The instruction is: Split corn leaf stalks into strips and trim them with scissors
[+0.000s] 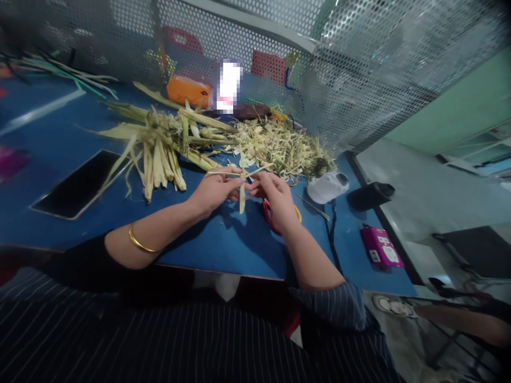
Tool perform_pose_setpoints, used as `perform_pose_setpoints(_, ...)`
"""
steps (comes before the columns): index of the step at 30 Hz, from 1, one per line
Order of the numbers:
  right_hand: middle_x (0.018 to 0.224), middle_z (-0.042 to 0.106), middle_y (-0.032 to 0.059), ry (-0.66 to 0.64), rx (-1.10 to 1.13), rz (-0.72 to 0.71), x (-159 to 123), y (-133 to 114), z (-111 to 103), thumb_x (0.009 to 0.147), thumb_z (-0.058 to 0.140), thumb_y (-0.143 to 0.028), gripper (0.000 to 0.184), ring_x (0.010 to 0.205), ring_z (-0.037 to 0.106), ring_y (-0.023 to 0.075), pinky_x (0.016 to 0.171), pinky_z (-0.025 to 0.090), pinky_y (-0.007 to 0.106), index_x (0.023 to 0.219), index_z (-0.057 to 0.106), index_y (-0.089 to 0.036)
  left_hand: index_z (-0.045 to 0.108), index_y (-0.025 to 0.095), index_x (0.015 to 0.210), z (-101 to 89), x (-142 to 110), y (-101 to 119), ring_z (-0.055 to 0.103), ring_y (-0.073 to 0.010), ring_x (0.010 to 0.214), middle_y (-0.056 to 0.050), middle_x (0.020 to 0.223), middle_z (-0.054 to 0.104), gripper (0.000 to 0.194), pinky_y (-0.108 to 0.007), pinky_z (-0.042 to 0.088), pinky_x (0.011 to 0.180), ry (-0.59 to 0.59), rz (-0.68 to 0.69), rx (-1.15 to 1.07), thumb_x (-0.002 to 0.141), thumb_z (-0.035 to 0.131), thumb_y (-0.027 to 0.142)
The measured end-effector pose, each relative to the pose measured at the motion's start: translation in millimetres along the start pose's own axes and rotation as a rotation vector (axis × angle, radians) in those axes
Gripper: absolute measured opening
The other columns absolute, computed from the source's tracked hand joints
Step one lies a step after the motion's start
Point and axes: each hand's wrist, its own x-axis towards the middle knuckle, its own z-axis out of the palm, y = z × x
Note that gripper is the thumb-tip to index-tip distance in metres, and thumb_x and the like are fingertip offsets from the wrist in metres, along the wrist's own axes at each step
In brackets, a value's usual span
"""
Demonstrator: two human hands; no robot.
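Cross-shaped piece of narrow, pale yellow-green leaf strips (242, 175): presumably light, pliable, apt to split; best held at the crossing. Lower arm broadest, side arms thin. Location: above the blue flat-topped table (199, 250). Left hand (217, 189): thumb and fingers pinching it. Right hand (275, 194): fingers curled alongside; grip cannot be told.
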Motion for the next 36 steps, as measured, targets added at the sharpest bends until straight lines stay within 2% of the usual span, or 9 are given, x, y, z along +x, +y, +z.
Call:
perform_pose_setpoints(5, 0.065, 0.064, -0.0035, -0.120, -0.195, 0.013, -2.3, 7.6, 5.6, 0.076, 0.071, -0.043, 0.029, 0.058, 0.057, 0.0110, 0.058, 0.047, 0.025, 0.090, 0.065, -0.018, 0.061, 0.014, 0.114, 2.1, 2.0, -1.3, 0.068, -0.0114, 0.077, -0.003, 0.080, 0.073, 0.034, -0.022, 0.052, 0.074, 0.057, 0.050, -0.054, 0.080, 0.061, 0.009)
perform_pose_setpoints(9, 0.061, 0.058, -0.0055, -0.028, -0.267, -0.055, 0.2, 9.0, -1.3, 0.080, 0.065, -0.033, 0.019, 0.052, 0.052, 0.0110, 0.054, 0.044, 0.026, 0.093, 0.065, -0.020, 0.066, 0.014, 0.115, -0.4, 1.2, 2.3, 0.070, -0.0147, 0.089, -0.008, 0.094, 0.075, 0.037, -0.024, 0.052, 0.080, -0.018, 0.024, -0.098, 0.079, 0.059, 0.005)
perform_pose_setpoints(14, 0.065, 0.055, -0.0018, 0.166, -0.588, -0.382, -1.3, -3.7, -9.9, 0.089, 0.054, -0.026, 0.015, 0.066, 0.052, 0.0141, 0.066, 0.041, 0.029, 0.077, 0.063, -0.021, 0.068, 0.015, 0.113, -9.3, 6.2, 7.5, 0.073, -0.0174, 0.079, -0.012, 0.101, 0.075, 0.033, -0.023, 0.056, 0.064, -0.067, -0.093, -0.244, 0.082, 0.059, 0.007)
perform_pose_setpoints(18, 0.068, 0.053, -0.0004, 0.192, -0.657, -0.489, -4.0, -10.2, -9.8, 0.092, 0.049, -0.024, 0.021, 0.070, 0.051, 0.0156, 0.069, 0.040, 0.030, 0.073, 0.057, -0.022, 0.066, 0.016, 0.116, -16.9, 12.5, 8.4, 0.073, -0.0179, 0.077, -0.011, 0.100, 0.075, 0.036, -0.025, 0.058, 0.062, -0.170, -0.170, -0.352, 0.082, 0.058, 0.008)
perform_pose_setpoints(22, 0.071, 0.053, 0.0006, 0.210, -0.689, -0.532, -4.0, -10.7, -10.7, 0.094, 0.047, -0.023, 0.021, 0.073, 0.051, 0.0161, 0.071, 0.039, 0.031, 0.075, 0.057, -0.022, 0.070, 0.012, 0.104, -20.0, 13.6, 9.4, 0.070, -0.0137, 0.064, -0.008, 0.085, 0.075, 0.028, -0.023, 0.056, 0.057, -0.015, -0.116, -0.429, 0.085, 0.050, 0.020)
perform_pose_setpoints(24, 0.071, 0.053, 0.0005, 0.185, -0.700, -0.535, -4.1, -10.3, -11.2, 0.095, 0.046, -0.023, 0.022, 0.073, 0.051, 0.0161, 0.070, 0.039, 0.031, 0.075, 0.056, -0.022, 0.070, 0.012, 0.101, -18.2, 10.4, 10.6, 0.069, -0.0140, 0.062, -0.008, 0.080, 0.074, 0.032, -0.022, 0.054, 0.055, 0.026, -0.065, -0.374, 0.087, 0.052, 0.034)
perform_pose_setpoints(26, 0.073, 0.052, 0.0006, 0.149, -0.711, -0.534, -4.5, -9.5, -10.9, 0.095, 0.045, -0.022, 0.022, 0.073, 0.051, 0.0159, 0.069, 0.039, 0.031, 0.075, 0.054, -0.022, 0.069, 0.013, 0.105, -14.3, 5.4, 11.5, 0.069, -0.0150, 0.064, -0.008, 0.082, 0.074, 0.037, -0.022, 0.053, 0.054, -0.037, -0.030, -0.249, 0.083, 0.062, 0.042)
perform_pose_setpoints(29, 0.076, 0.051, 0.0017, 0.113, -0.783, -0.531, -5.7, -8.5, -9.5, 0.095, 0.044, -0.022, 0.021, 0.074, 0.050, 0.0163, 0.068, 0.037, 0.031, 0.075, 0.052, -0.022, 0.067, 0.016, 0.113, -8.0, -1.0, 11.0, 0.068, -0.0140, 0.064, -0.008, 0.088, 0.075, 0.044, -0.021, 0.051, 0.054, -0.134, 0.036, -0.098, 0.076, 0.073, 0.038)
perform_pose_setpoints(36, 0.080, 0.055, 0.0028, -0.014, -0.876, -0.535, -5.5, -7.0, -6.7, 0.095, 0.045, -0.025, 0.018, 0.075, 0.050, 0.0163, 0.069, 0.038, 0.030, 0.080, 0.053, -0.022, 0.069, 0.013, 0.098, -6.7, 1.7, 3.6, 0.062, -0.0095, 0.054, -0.004, 0.071, 0.070, 0.027, -0.020, 0.048, 0.051, -0.115, 0.074, 0.018, 0.079, 0.071, 0.032)
